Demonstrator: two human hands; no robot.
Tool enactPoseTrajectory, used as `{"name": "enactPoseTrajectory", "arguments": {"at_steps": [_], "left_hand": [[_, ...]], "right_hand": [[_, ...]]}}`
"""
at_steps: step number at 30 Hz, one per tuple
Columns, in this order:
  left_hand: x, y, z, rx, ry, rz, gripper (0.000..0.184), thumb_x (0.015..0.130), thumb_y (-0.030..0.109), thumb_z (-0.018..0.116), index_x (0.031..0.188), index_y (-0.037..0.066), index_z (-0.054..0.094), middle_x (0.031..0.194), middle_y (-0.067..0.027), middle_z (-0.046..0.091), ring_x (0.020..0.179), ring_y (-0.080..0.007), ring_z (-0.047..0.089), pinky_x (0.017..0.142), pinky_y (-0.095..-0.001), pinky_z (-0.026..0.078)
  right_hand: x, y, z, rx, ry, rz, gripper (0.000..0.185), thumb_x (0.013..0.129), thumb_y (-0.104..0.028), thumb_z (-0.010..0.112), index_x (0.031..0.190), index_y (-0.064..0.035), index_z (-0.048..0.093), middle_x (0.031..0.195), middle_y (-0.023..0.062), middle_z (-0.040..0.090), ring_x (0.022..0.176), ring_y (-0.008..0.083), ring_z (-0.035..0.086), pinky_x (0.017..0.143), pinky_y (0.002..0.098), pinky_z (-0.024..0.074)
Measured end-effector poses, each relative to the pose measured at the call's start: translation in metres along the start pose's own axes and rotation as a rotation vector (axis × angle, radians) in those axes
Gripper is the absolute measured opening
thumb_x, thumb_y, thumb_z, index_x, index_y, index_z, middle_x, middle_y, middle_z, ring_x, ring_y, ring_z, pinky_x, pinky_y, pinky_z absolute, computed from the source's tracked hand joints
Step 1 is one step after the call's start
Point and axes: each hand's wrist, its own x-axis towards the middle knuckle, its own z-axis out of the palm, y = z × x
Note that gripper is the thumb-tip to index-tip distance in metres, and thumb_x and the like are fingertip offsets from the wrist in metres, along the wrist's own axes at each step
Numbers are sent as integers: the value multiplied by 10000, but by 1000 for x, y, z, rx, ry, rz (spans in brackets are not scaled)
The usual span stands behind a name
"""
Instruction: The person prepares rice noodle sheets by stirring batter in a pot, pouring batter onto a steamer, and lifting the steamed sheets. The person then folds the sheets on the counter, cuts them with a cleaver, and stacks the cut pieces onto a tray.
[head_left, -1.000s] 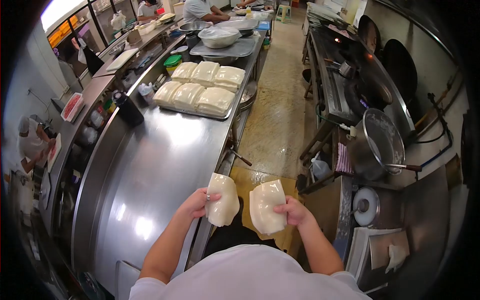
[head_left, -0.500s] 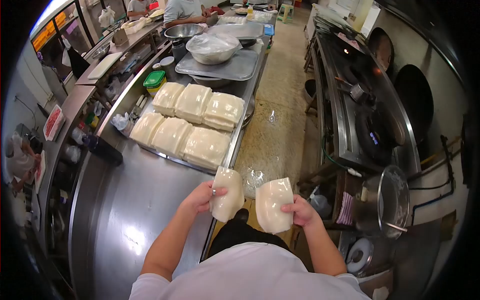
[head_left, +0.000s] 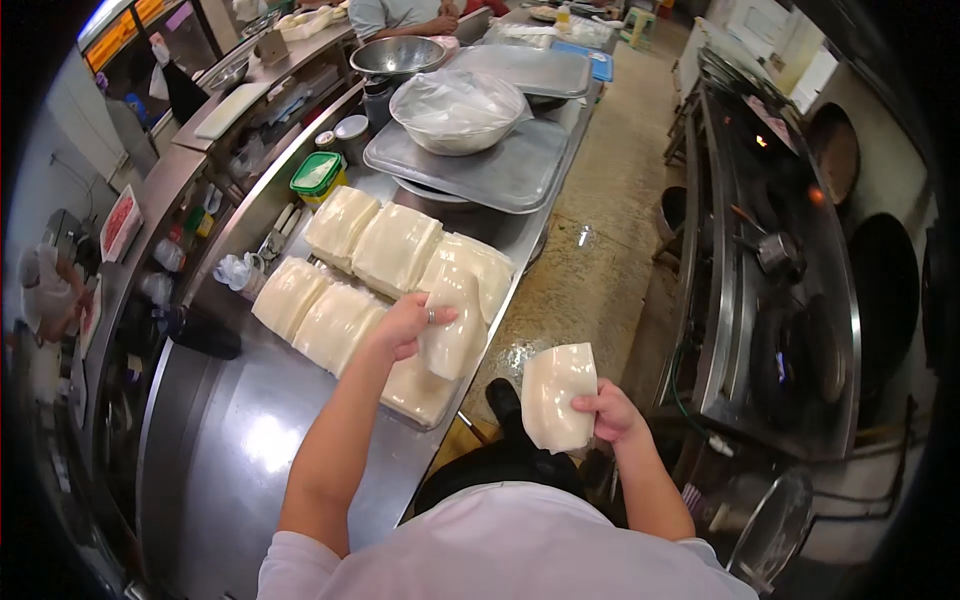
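My left hand (head_left: 406, 326), wearing a ring, is closed on a pale, glossy, limp dough sheet (head_left: 452, 325). That sheet hangs over the right-hand stacks on the metal counter; whether it touches them I cannot tell. A second dough sheet (head_left: 556, 397), slightly curved, is gripped at its right edge by my right hand (head_left: 612, 410), in front of my body and above the floor. Several stacks of similar sheets (head_left: 396, 247) sit in two rows on a tray. The front right stack (head_left: 418, 392) is partly covered by my left hand and its sheet.
Behind the stacks, a plastic-covered bowl (head_left: 458, 115) stands on a metal tray (head_left: 540, 165), beside a green-lidded tub (head_left: 318, 176). A stove range (head_left: 735, 300) with woks and a pot lines the right side. Another person (head_left: 395, 18) sits at the far counter.
My left hand has moved forward with its dough sheet, from beside the counter edge to over the stacks. My right hand with its sheet has shifted only slightly. The view has turned and moved forward.
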Motion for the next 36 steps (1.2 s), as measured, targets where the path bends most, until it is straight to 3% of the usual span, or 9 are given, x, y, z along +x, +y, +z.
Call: {"name": "enactPoseTrajectory", "arguments": {"at_steps": [7, 10, 16, 19, 23, 26, 29, 32, 36], "left_hand": [[84, 57, -3, -57, 13, -42, 331, 915, 38, 728, 1231, -28, 652, 1149, -137, 722, 1021, -267, 720, 912, -432, 603], [117, 76, -15, 172, 108, -203, 340, 911, 43, 736, 1233, -26, 652, 1148, -126, 723, 1025, -258, 713, 921, -429, 592], [131, 75, -23, 453, 279, -128, 440, 846, 96, 822, 1235, -24, 653, 1129, -136, 726, 982, -237, 715, 867, -379, 572], [119, 65, -24, 752, 449, -71, 565, 780, 190, 888, 1256, -8, 656, 1156, -167, 729, 1012, -252, 712, 898, -381, 556], [79, 48, 7, 1001, 768, 190, 642, 773, 270, 896, 1301, 13, 637, 1270, -180, 689, 1178, -267, 654, 994, -378, 509], [55, 16, 15, 552, 551, 332, 611, 810, 250, 874, 1318, 15, 629, 1301, -160, 676, 1201, -251, 633, 1014, -394, 498], [11, -1, 26, 231, 177, 422, 484, 876, 154, 818, 1295, -5, 635, 1243, -64, 703, 1108, -206, 660, 1011, -365, 503], [-23, -40, 11, 37, 6, 174, 418, 922, 83, 759, 1303, -29, 627, 1240, -68, 704, 1105, -178, 656, 1015, -339, 501], [-64, -97, 3, -101, 421, 93, 339, 942, 31, 713, 1268, -28, 647, 1185, -87, 723, 1016, -153, 689, 926, -323, 551]], "right_hand": [[76, -89, -43, -5, -70, 154, 454, 864, -31, 749, 1293, 38, 618, 1225, 158, 699, 1098, 295, 705, 978, 448, 567], [102, -122, -53, -19, -91, 214, 452, 868, -28, 743, 1297, 36, 617, 1231, 158, 697, 1101, 293, 704, 983, 443, 564], [144, -162, -67, -56, -129, 288, 446, 874, -19, 733, 1300, 41, 615, 1221, 160, 701, 1084, 285, 711, 973, 437, 570], [160, -171, -59, -76, -173, 327, 443, 874, -19, 736, 1297, 45, 618, 1208, 158, 707, 1075, 277, 714, 964, 426, 575], [181, -178, -28, -193, -253, 416, 436, 871, -28, 752, 1280, 59, 628, 1197, 149, 711, 1079, 261, 711, 960, 414, 577], [194, -176, 11, -360, -389, 466, 436, 863, -24, 756, 1275, 54, 638, 1189, 119, 714, 1064, 216, 705, 941, 385, 573], [216, -159, 48, -522, -594, 585, 447, 850, -3, 749, 1282, 36, 643, 1171, 85, 717, 1021, 170, 695, 912, 347, 565], [241, -136, 95, -796, -748, 720, 469, 828, -2, 752, 1285, 15, 648, 1143, 66, 721, 990, 149, 685, 892, 319, 555], [286, -88, 144, -996, -940, 854, 455, 805, -23, 763, 1248, 17, 666, 1109, 85, 725, 970, 163, 687, 872, 320, 556]]}}
